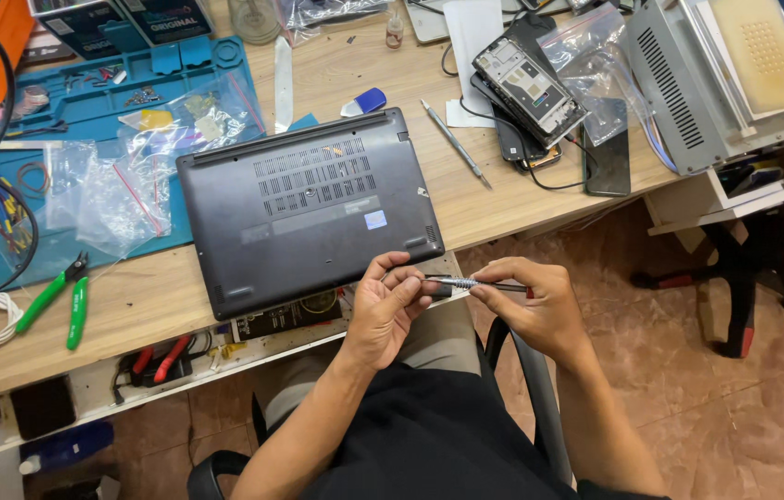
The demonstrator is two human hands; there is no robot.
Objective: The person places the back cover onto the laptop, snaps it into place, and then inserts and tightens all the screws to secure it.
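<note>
Left hand [385, 306] and right hand [529, 306] around screwdriver [471, 283].

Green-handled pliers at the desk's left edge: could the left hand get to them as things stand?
Probably yes. The pliers lie in the open on bare wood with nothing on top, but the left hand is pinching the screwdriver tip beside the laptop.

Green-handled cutters [57, 298], blue work mat [3, 213], opened phone [529, 91], clear plastic bags [114, 194]
</note>
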